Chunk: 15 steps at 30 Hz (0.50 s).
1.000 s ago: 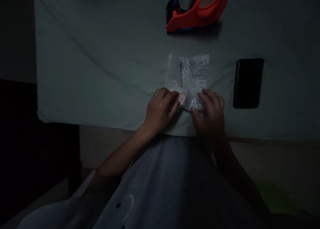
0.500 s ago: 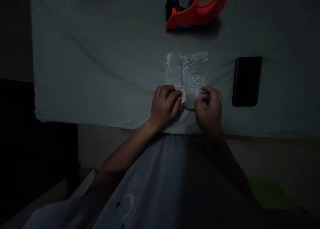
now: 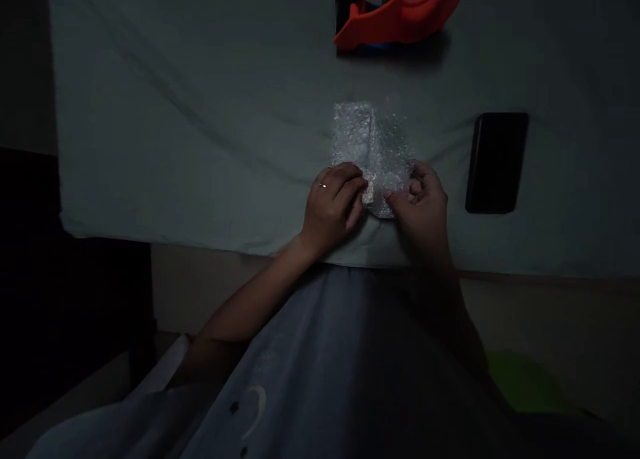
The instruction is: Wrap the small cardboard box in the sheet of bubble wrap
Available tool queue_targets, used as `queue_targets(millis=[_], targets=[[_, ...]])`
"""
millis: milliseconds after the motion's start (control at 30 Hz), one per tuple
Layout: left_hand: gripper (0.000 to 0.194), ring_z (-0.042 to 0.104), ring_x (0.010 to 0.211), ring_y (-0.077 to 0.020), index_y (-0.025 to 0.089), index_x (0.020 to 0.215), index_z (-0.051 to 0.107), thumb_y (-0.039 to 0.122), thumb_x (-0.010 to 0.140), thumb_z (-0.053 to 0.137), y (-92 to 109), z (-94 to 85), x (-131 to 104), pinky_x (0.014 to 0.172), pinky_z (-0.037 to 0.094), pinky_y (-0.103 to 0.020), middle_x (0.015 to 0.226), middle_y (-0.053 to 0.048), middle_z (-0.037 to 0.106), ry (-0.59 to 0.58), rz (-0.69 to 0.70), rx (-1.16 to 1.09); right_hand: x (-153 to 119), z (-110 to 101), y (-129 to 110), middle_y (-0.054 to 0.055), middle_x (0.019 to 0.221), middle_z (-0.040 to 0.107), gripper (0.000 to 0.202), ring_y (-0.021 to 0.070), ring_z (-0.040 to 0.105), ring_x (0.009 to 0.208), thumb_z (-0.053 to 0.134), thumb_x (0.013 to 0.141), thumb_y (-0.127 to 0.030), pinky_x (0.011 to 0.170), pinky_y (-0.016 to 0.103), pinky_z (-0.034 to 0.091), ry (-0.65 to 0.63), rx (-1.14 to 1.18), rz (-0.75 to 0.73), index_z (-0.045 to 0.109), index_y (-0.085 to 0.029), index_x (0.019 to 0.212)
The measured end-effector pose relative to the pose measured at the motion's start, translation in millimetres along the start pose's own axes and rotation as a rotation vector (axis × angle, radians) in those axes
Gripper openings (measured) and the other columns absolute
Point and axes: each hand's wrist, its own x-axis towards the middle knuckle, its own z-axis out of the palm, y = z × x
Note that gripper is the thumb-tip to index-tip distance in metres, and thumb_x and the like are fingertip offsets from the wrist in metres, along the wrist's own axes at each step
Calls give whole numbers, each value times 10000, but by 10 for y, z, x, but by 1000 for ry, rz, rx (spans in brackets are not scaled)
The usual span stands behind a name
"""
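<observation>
Bubble wrap (image 3: 353, 129) beneath pale item (image 3: 369, 192); left hand (image 3: 331, 204) clamped on item, right hand (image 3: 427, 209) pinching wrap edge.

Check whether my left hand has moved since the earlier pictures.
Yes. Judged against the black rectangular object lying on the cloth, your left hand has shifted slightly to the right, closer to that object.

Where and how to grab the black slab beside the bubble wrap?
Probably mid-length, across the long edges, from above: the black slab lies flat on the cloth, is narrower that way, and has both long sides free.
</observation>
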Motion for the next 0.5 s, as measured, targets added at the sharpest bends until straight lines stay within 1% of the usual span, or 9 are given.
queue_targets(millis=[100,200,267,367,433,500], targets=[[176,609,1093,-207,174,1040,588,191,932,450,14,2,-1,975,447,-399,1102,-107,677,36,29,30,5,88,-107,46,961,747,414,194,725,832,693,743,-312,707,354,606,-33,128,70,581,-210,1128],[178,605,1091,-208,175,1034,591,205,937,445,37,9,-7,976,444,-408,1105,-106,677,20,0,23,5,137,-242,33,917,751,300,176,723,788,695,730,-256,686,326,609,-58,178,127,649,-205,1022],[180,589,1117,-219,186,1032,597,226,942,447,49,18,-12,991,432,-423,1119,-103,667,-2,-25,17,8,166,-316,4,824,732,288,150,695,665,698,719,-233,589,292,593,-35,183,150,671,-206,1004],[181,563,1129,-256,196,1015,621,281,939,481,58,34,-22,991,413,-454,1101,-110,648,27,-53,58,6,198,-401,-39,674,661,285,107,595,474,705,716,-228,440,256,527,-20,173,160,688,-192,998],[196,569,1063,-266,197,1005,634,313,937,491,53,40,-32,962,411,-466,1035,-110,641,32,-69,81,-10,200,-457,-50,626,637,279,102,570,439,684,741,-228,419,254,515,-38,150,147,691,-185,1017],[213,570,1000,-259,194,1014,636,313,937,477,37,33,-43,939,413,-467,982,-104,634,6,-60,58,-39,186,-520,-30,660,670,267,126,619,501,640,783,-232,477,281,556,-61,66,104,698,-187,1040]])
